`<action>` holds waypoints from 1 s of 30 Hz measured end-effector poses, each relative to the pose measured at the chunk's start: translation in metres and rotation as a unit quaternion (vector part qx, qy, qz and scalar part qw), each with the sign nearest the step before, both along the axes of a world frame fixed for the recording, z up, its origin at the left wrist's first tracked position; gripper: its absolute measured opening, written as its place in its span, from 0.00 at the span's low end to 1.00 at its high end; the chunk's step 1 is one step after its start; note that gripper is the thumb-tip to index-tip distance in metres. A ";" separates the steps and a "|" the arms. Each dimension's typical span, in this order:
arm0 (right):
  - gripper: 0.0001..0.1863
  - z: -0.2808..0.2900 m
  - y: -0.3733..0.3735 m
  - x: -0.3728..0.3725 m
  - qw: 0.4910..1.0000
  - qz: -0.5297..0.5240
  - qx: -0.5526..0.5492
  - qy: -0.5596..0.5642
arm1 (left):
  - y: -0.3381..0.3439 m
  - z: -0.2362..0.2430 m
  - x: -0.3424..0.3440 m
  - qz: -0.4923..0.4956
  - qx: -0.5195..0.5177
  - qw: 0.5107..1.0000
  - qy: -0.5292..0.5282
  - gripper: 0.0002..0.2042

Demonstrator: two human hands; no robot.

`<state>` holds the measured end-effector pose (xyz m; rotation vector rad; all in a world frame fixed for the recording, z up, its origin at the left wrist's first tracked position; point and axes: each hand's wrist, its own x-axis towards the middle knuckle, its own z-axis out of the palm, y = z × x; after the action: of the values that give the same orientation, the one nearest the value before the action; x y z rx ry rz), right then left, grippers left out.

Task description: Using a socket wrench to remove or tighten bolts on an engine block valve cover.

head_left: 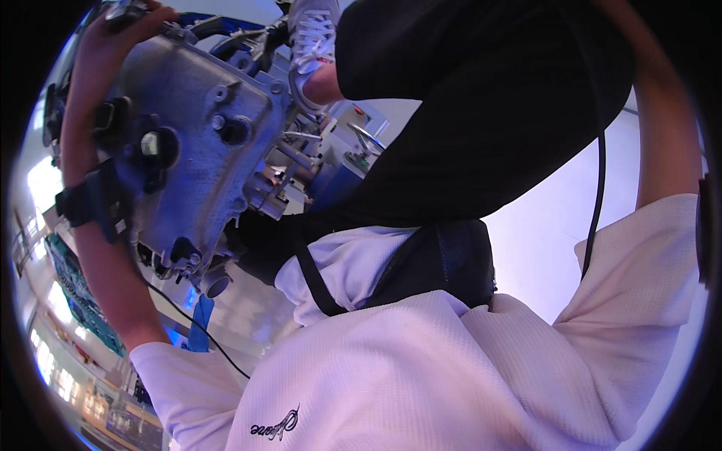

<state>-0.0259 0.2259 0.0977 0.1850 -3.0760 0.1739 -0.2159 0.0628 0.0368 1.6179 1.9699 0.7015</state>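
Observation:
A large metal engine (199, 113) with a grey cover stands at the upper left. My left arm, wearing a black wrist device (96, 201), reaches up along the engine's left side. At the top edge of the picture my left hand (124, 34) closes on a shiny metal part (126, 10) at the engine's far end; the fingertips are partly cut off. Bolts and a black round fitting (235, 129) show on the cover. My right arm (662, 143) rises along the right side, and its hand lies beyond the picture's edge.
My leg in black trousers (481, 113) and a white shoe (310, 37) are close to the engine's right side. Metal pipes (282, 177) stick out there. A black cable (599, 195) hangs by my right arm. A blue strap (199, 323) hangs below the engine.

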 end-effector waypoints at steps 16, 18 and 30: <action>0.09 0.025 -0.041 -0.001 0.989 -0.068 0.129 0.007 | -0.012 0.011 0.031 0.020 0.089 0.987 -0.133 0.09; 0.09 0.020 -0.043 -0.007 0.989 -0.072 0.126 -0.005 | -0.016 0.009 0.025 0.041 0.075 0.991 -0.105 0.11; 0.09 0.005 -0.049 0.023 0.993 -0.111 0.023 0.005 | -0.007 -0.029 0.005 -0.059 0.077 0.992 -0.087 0.15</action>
<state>-0.0024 0.1770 0.1030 -0.1552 -3.0611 0.0897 -0.2111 0.0556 0.0081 1.6843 1.7197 0.9339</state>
